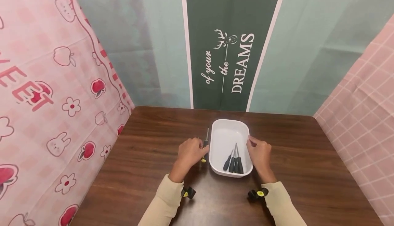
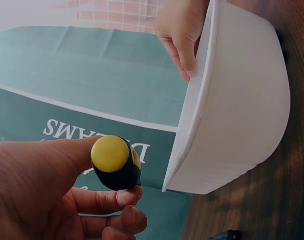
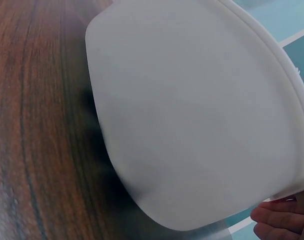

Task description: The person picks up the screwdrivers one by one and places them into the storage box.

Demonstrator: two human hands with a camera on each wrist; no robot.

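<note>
A white plastic tray (image 1: 226, 125) stands on the table, with several dark-handled screwdrivers (image 1: 236, 164) lying together at its near end. At its left side, my left hand (image 1: 191, 150) pinches a screwdriver (image 2: 116, 162) with a black handle and yellow butt end between thumb and fingers, apart from the tray wall. The butt faces the left wrist camera, which hides the shaft. My right hand (image 1: 260, 152) grips the tray's right rim, thumb and fingers on either side. In the right wrist view the tray's outer wall (image 3: 192, 110) covers most of the picture, with some fingers (image 3: 279, 220) below the rim.
The brown wooden table (image 1: 147, 144) runs out to both sides. A small black object (image 2: 227, 235) shows at the bottom of the left wrist view, its kind unclear. Printed cloths hang behind the table (image 1: 221, 48) and at the left (image 1: 70, 106) and right (image 1: 363, 116).
</note>
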